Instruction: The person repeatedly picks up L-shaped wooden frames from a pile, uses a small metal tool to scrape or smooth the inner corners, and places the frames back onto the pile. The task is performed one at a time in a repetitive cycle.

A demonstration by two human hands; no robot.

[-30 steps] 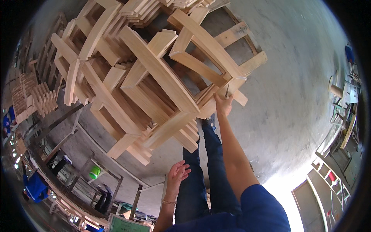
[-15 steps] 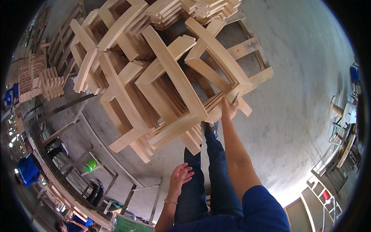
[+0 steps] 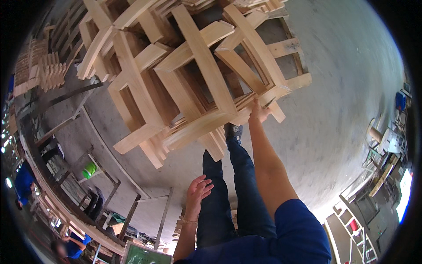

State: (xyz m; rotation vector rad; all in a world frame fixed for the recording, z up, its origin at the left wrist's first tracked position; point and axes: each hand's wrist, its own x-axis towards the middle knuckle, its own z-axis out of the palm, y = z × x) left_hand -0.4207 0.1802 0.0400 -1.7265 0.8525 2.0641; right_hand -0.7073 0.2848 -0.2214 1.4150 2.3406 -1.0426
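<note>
My right hand [image 3: 259,113] reaches forward to the near right corner of a pale wooden frame [image 3: 252,42] on top of a stack. Its fingers are closed around a slim dark pen-like tool [image 3: 267,104], whose exact kind I cannot make out. That hand is against the frame's corner. Beside it, another stack of angled wooden frames [image 3: 202,126] leans across the left and middle. My left hand [image 3: 198,192] hangs in front of my left thigh, palm partly up, with fingers apart and nothing in them.
Stacked wooden frames rest on a pallet [image 3: 300,81] over a concrete floor. To the left are metal stands, a green bucket [image 3: 89,170], a long bench [image 3: 66,209] and people in blue. A ladder-like white frame [image 3: 356,229] stands at the lower right.
The stacks sit higher in the picture and slightly turned, as my view has shifted. My right hand stays at the frame's corner; my left hand stays low with fingers apart.
</note>
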